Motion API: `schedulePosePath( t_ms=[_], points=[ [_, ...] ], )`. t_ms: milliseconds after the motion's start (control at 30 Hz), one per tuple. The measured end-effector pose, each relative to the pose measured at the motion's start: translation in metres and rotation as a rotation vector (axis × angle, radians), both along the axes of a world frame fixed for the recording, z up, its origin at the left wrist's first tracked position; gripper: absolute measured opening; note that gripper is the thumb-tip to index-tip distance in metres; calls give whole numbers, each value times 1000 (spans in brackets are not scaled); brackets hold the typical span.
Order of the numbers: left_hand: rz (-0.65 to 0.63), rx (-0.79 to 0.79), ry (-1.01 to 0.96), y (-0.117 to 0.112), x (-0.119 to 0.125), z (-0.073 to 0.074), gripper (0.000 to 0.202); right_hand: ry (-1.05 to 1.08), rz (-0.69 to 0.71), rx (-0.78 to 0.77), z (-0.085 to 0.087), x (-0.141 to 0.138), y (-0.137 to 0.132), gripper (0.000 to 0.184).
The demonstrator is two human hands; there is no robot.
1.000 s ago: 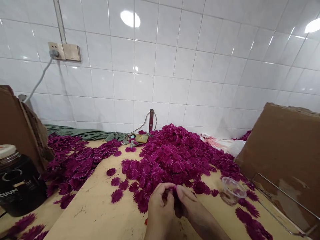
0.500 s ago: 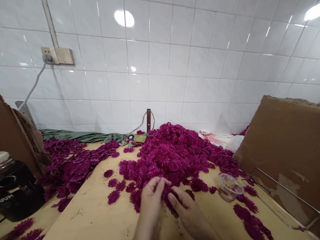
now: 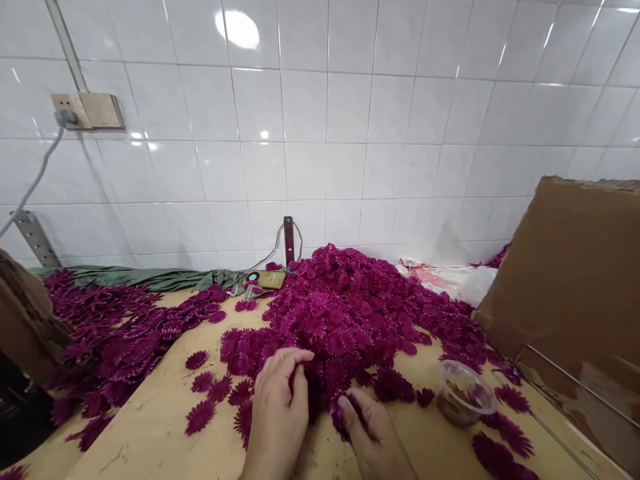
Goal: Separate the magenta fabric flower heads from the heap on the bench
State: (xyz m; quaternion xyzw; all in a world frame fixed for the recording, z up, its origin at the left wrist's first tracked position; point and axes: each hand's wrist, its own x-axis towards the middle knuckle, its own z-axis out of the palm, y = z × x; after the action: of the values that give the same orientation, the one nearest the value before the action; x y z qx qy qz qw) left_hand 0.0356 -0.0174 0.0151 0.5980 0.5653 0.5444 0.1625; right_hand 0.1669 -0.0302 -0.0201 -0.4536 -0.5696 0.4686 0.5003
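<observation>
A large heap of purple-magenta, flower-shaped pieces with fringed edges (image 3: 345,313) covers the middle of the wooden table. At the heap's near edge is my left hand (image 3: 280,407), its fingers bent forward and its thumb apart from them. I see nothing held in it, though its fingertips are partly turned away. To its right, my right hand (image 3: 373,430) is closed, thumb on top, around a small stack of purple flower pieces (image 3: 339,419). Several loose flower pieces (image 3: 201,417) lie flat left of my left hand.
A clear plastic cup (image 3: 465,393) with brownish contents stands at the right, near a wire rack (image 3: 575,380) and a leaning cardboard sheet (image 3: 570,280). A second purple heap (image 3: 135,333) lies left, beside a dark container (image 3: 20,420). A phone (image 3: 270,279) lies at the back.
My left hand has drawn apart from the right, moving left and turning toward the heap. My right hand keeps its flower pieces and sits slightly lower. The whole view has shifted a little.
</observation>
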Motion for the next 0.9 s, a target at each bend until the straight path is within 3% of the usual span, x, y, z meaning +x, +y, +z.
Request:
schedulePosePath(
  t_ms=[133,267,433,567,633,767,900],
  points=[
    [-202,-163,-183,-20,20,-25,29,18,28,-99,-2,3,1,53],
    [-234,-247,-397,-37,37,-45,50,13,-18,-85,7,1,-4,53],
    [-143,-296,-523,-43,33,-41,40,-191,-18,-33,21,-8,-14,42],
    [-203,-389,-597,-38,15,-36,42,-440,-191,124,37,-9,-22,15],
    [-222,-391,-661,-36,6,-38,46,-524,-242,243,43,-9,-29,15],
    [-320,-400,-738,-40,-3,-43,48,-647,-98,419,44,-15,-41,11],
    [-297,-351,-766,-47,-4,-46,46,-685,-57,424,41,-22,-41,10]
  ],
)
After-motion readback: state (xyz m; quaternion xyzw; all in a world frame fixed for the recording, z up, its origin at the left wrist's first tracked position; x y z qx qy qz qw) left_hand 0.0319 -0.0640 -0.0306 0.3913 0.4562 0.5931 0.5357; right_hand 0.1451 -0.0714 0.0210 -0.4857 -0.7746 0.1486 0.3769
